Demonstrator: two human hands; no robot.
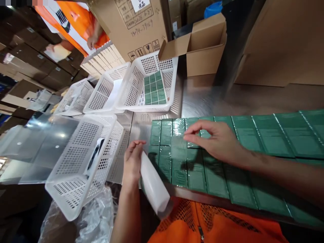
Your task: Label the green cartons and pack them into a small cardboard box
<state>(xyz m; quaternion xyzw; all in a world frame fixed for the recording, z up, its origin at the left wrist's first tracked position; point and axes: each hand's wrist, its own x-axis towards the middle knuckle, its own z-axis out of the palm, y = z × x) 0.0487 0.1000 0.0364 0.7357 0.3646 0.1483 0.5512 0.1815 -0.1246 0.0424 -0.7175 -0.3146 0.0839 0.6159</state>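
My left hand is wrapped round a white roll with a see-through end, which looks like a roll of film or stickers. It is held at the front left corner of the rows of green boxes. Above those boxes my right hand pinches the corner of a small clear square, perhaps a sticker, between thumb and forefinger. The green boxes lie side by side in two rows and have a glossy wrap. Whether the clear square touches the box beneath it, I cannot tell.
A white basket at the back holds a green gridded pack. Another white basket stands left, with a dark pen-like item inside. An open carton and a large carton stand behind. A person in orange is at the far left.
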